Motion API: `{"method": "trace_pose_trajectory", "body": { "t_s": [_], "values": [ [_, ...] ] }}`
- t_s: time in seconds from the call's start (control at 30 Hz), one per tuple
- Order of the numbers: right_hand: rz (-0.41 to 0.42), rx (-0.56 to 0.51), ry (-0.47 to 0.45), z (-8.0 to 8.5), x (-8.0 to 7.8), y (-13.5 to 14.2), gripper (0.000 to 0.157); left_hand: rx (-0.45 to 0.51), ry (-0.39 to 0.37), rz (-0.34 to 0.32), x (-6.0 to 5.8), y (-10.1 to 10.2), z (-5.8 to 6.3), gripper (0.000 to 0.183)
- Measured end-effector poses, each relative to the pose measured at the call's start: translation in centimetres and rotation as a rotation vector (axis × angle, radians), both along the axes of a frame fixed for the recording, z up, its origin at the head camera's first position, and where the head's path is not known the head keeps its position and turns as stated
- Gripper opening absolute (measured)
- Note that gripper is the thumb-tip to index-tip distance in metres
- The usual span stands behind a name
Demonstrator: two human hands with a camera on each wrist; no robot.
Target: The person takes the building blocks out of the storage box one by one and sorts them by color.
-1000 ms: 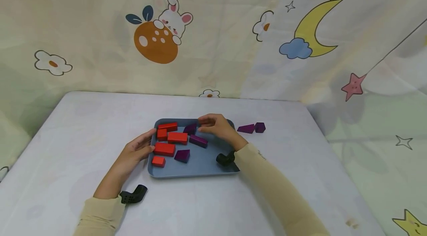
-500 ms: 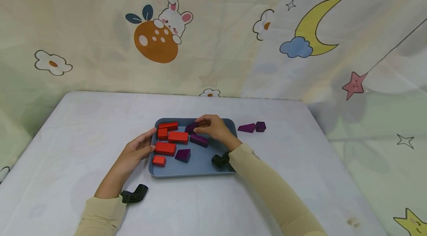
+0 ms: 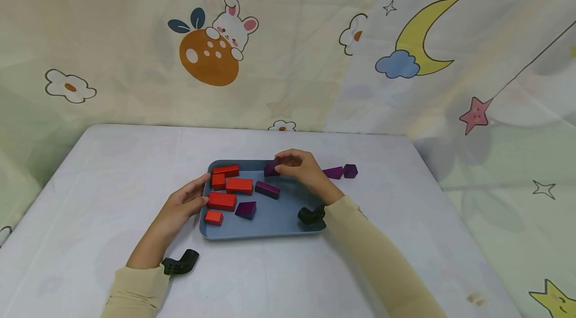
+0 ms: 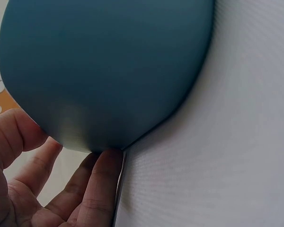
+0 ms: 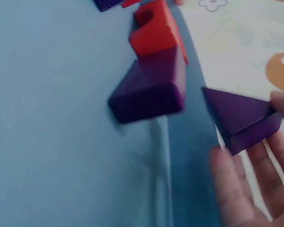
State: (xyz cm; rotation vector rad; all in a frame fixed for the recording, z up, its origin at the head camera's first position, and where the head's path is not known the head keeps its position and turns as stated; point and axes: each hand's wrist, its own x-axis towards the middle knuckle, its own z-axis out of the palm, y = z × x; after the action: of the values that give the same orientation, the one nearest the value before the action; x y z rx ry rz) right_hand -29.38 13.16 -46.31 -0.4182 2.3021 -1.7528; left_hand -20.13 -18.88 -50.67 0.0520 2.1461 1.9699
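Observation:
A purple wedge-shaped block (image 3: 271, 168) is pinched between the thumb and fingers of my right hand (image 3: 306, 172), over the far part of a blue-grey tray (image 3: 265, 230). In the right wrist view this wedge (image 5: 239, 116) shows a triangular face beside the tray's far wall. At the tray's left side, my left hand (image 3: 180, 205) holds the edge, thumb at the rim and fingers against the outer wall. Inside the tray lie several red blocks (image 3: 239, 186) at the left, a purple bar (image 3: 267, 189) in the middle and another purple block (image 3: 246, 210) nearer the front.
To the right of the tray, a long purple block (image 3: 333, 173) and a faceted purple block (image 3: 350, 171) lie on the white table (image 3: 252, 278). A patterned cloth (image 3: 292, 83) hangs behind the table's far edge.
After first reaching slightly left, my right hand has moved right with the purple wedge, away from the red blocks. My left hand keeps its place on the tray.

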Motion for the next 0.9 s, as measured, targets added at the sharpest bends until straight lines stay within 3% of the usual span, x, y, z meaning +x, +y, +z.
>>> {"method": "trace_pose_trajectory", "body": {
  "t_s": [0.33, 0.9],
  "values": [
    [-0.031, -0.127, 0.037, 0.8, 0.7, 3.9, 0.037, -0.022, -0.004, -0.005, 0.1, 0.3, -0.2, 0.062],
    [-0.102, -0.047, 0.132, 1.4, 1.0, 13.5, 0.044, -0.055, -0.009, -0.01, 0.1, 0.1, 0.1, 0.063]
  ]
}}
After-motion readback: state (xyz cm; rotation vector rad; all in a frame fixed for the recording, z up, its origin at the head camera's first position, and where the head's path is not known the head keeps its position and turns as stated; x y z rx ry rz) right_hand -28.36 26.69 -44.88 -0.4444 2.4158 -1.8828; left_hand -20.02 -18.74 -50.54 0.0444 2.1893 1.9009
